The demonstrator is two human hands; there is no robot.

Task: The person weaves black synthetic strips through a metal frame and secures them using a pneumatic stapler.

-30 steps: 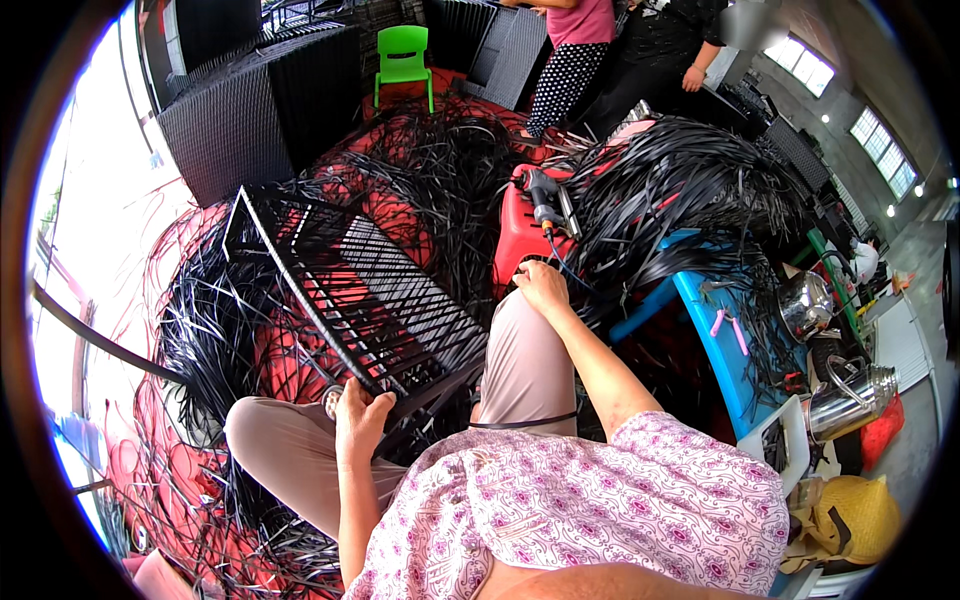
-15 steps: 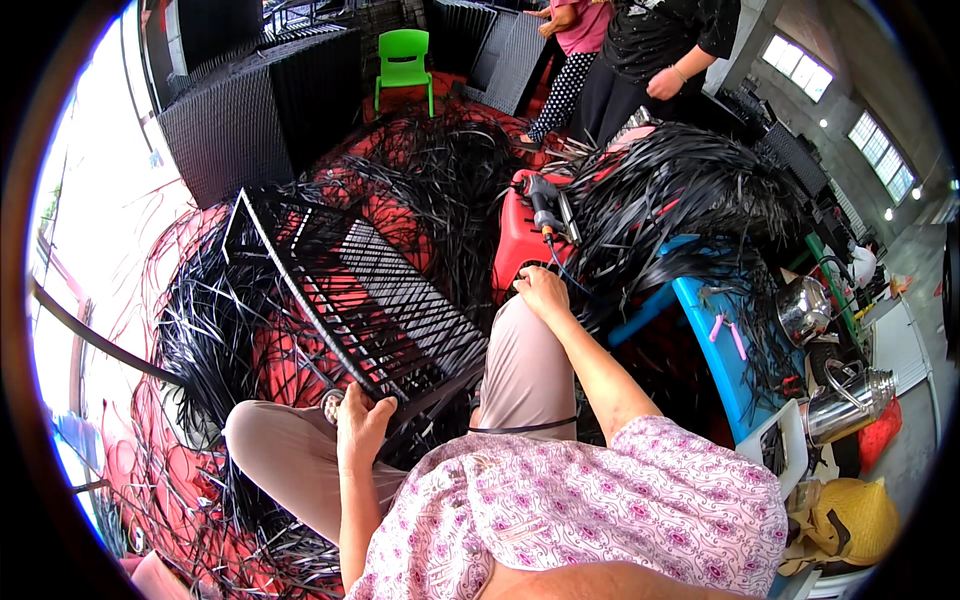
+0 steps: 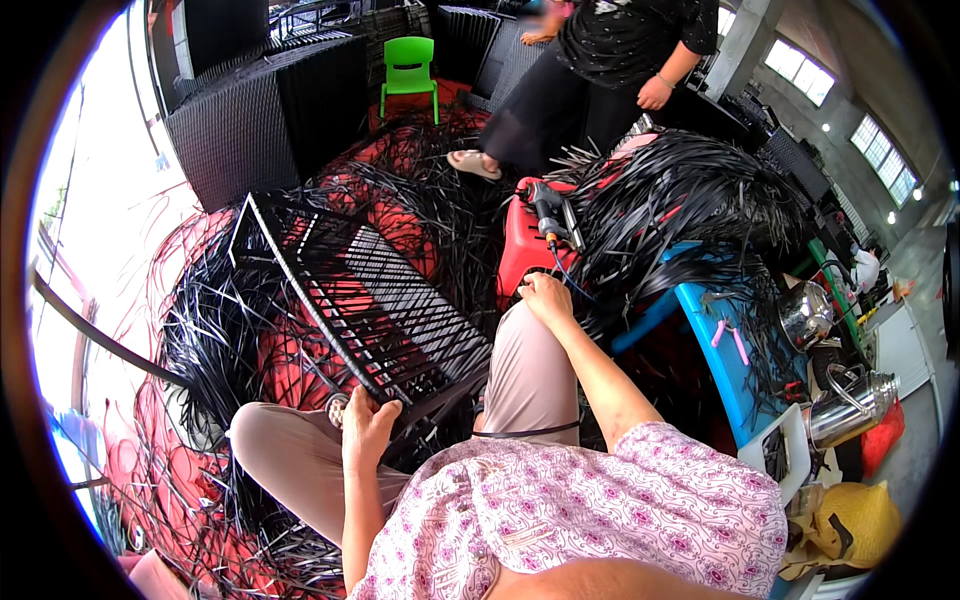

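Observation:
A black metal frame point(image 3: 325, 312), partly woven with black strips, leans in front of me. Its near end reaches my left hand point(image 3: 368, 428), which is closed on the frame's edge, thumb apart from the fingers. Over my raised right knee lies my right hand point(image 3: 548, 300), fingers bent and closed; what they hold, if anything, is too small to make out. Just beyond it stands a red plastic stool point(image 3: 522, 250), with a power tool point(image 3: 549, 215) and its cable on top. A thin black strip point(image 3: 525, 431) crosses my right thigh.
Heaps of black strips point(image 3: 690, 190) cover much of the red floor. On the right is a blue stool point(image 3: 715, 370) with pink-handled pliers point(image 3: 738, 345), beside metal kettles point(image 3: 850, 405). A green chair point(image 3: 409, 68) and woven panels point(image 3: 235, 130) stand behind. A co-worker point(image 3: 610, 80) walks past.
The co-worker in black has stepped to the left, mostly hiding the person in pink. My hands stay nearly where they were; the view has shifted slightly.

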